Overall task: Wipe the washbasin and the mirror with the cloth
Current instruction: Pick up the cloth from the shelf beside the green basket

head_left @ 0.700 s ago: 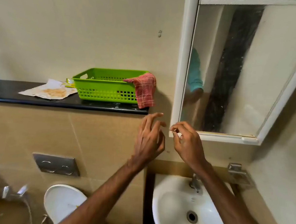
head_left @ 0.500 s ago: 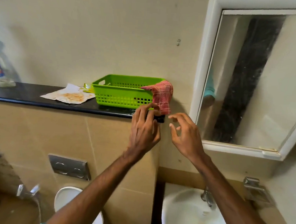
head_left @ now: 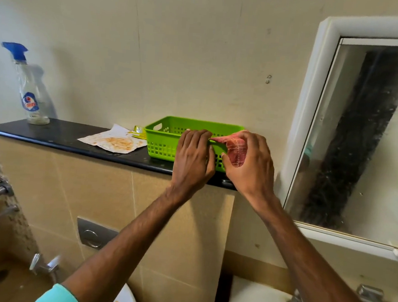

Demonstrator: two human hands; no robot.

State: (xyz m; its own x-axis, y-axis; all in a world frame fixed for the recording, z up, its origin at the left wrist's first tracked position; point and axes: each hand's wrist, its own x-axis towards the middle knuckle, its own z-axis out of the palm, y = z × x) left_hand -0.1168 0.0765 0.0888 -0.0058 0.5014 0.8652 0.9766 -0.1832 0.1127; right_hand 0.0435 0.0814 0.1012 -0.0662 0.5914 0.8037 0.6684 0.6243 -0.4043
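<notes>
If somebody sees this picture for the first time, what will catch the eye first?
Probably the bright green basket on the black shelf, mid-picture: the left hand holds its front rim and the right hand pinches the red cloth at its right end. Next, the blue-topped spray bottle at the shelf's far left and the white-framed mirror on the right.

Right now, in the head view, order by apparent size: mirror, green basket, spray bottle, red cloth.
1. mirror, even cropped
2. green basket
3. spray bottle
4. red cloth, unsure: the right hand covers much of it
</notes>
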